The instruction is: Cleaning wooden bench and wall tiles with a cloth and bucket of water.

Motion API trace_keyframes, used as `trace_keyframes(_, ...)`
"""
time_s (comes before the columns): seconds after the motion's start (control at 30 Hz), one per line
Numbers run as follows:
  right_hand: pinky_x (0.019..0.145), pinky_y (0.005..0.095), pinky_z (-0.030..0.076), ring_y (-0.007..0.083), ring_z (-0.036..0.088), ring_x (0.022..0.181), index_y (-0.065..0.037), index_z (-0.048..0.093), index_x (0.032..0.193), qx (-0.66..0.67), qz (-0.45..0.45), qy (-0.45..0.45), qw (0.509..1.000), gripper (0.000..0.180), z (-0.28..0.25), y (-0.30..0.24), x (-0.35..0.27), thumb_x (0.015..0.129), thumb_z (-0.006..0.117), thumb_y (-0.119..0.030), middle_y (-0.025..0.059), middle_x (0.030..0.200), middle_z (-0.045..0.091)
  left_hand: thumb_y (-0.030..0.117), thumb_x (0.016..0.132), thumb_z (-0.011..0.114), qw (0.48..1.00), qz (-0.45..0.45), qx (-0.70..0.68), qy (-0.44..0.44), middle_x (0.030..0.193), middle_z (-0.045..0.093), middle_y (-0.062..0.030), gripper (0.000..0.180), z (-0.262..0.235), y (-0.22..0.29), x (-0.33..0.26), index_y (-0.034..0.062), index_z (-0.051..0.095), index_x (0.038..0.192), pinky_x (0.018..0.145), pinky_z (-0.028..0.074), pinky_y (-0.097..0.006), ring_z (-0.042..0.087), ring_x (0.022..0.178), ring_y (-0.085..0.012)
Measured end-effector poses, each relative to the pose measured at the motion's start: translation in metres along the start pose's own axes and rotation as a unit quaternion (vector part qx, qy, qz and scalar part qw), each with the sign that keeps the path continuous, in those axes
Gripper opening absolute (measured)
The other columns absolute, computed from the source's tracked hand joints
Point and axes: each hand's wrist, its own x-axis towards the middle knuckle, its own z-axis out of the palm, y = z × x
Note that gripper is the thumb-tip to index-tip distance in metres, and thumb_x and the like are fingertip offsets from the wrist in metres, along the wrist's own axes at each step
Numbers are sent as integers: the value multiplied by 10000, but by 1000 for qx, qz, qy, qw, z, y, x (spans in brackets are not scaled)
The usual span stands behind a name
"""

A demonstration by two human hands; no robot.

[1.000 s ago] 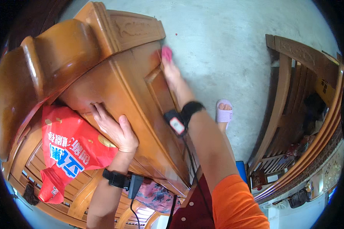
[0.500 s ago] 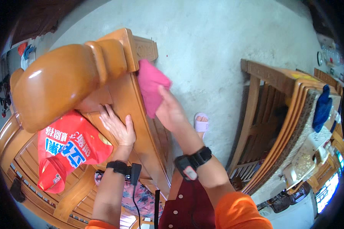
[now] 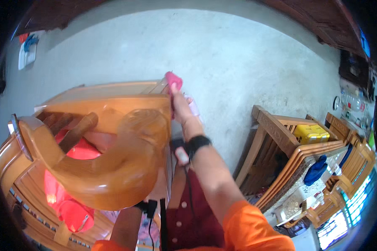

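Observation:
My right hand reaches forward along the front side of a glossy wooden bench. It grips a pink cloth, pressed against the bench's far corner; part of the cloth is hidden by my fingers. My left forearm comes up from below, but the thick curved armrest covers my left hand, so its fingers do not show. A red plastic bag lies on the bench seat, partly seen through and beneath the armrest.
To the right stands a wooden table with a stone-patterned top, a blue cloth on it and a yellow box beyond. Grey concrete floor spreads ahead. A slippered foot is just beyond my right hand.
My view has shifted, and the armrest now covers my left hand, which lay flat on the wood before. My right hand has moved the pink cloth lower along the bench's end, bunching it.

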Motion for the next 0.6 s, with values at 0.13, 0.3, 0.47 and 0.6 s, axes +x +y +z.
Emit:
trace_keyframes(0.13, 952, 340, 352, 199, 430, 1149, -58, 405, 1258, 66, 9, 66, 996, 507, -17, 3, -8, 903, 445, -418, 82, 1270, 454, 442, 884, 389, 994, -20, -104, -40, 1052, 552, -189, 564, -31, 4, -33, -37, 429, 1179, 849, 405, -396, 530, 960, -312)
trace_keyframes(0.3, 933, 318, 382, 178, 460, 1119, -62, 382, 1268, 136, -14, -28, 990, 488, 3, 5, -81, 899, 485, -364, 64, 1217, 493, 448, 899, 370, 853, -119, -506, 45, 1051, 560, -159, 544, -126, 24, -60, -13, 443, 1177, 826, 421, -370, 543, 950, -267)
trace_keyframes(0.47, 930, 353, 380, 220, 475, 1093, -61, 334, 1310, 29, 67, 76, 994, 601, -24, -26, 2, 893, 408, -488, 105, 1272, 443, 515, 914, 313, 661, -163, -693, 235, 971, 567, -41, 549, -267, 152, -35, 50, 467, 1162, 778, 440, -315, 545, 839, -152)
trace_keyframes(0.6, 962, 419, 337, 289, 443, 1125, 23, 383, 1258, 58, 120, 101, 986, 722, -5, -27, 83, 842, 443, -564, 139, 1251, 461, 494, 904, 363, 707, -209, -561, 376, 1127, 506, -53, 556, -271, 126, -52, 82, 385, 1277, 870, 414, -342, 502, 993, -188)
